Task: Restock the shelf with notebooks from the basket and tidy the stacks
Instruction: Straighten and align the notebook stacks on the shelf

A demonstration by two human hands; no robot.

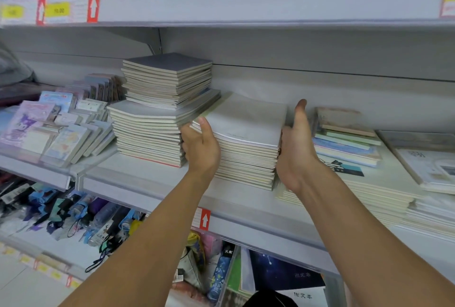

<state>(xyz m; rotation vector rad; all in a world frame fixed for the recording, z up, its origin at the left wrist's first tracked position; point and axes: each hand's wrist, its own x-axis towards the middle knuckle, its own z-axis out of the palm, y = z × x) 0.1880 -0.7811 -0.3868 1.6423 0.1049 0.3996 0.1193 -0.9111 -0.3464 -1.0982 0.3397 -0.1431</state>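
Notebooks, thin, pale grey matte covers over cream page edges, sitting as a squared stack (246, 159) at frame centre on the light grey metal shelf (152, 183). Long axis of the top cover running from lower right toward upper left, far corner pointing at the shelf's back wall. Left hand (200, 149) pressing the stack's left side, fingers curling round its upper corner. Right hand (296, 149) lying flat against the right side, fingers straight, thumb up, gripping nothing. Just left, touching, a taller two-tier pile of grey-covered notebooks (157, 119), upper tier twisted off square. Right of centre, a lower, wider pile of white-covered books (369, 183) carrying pastel-covered pads (344, 139). Far left, glossy cartoon-printed notepads (49, 129) leaning in rows.
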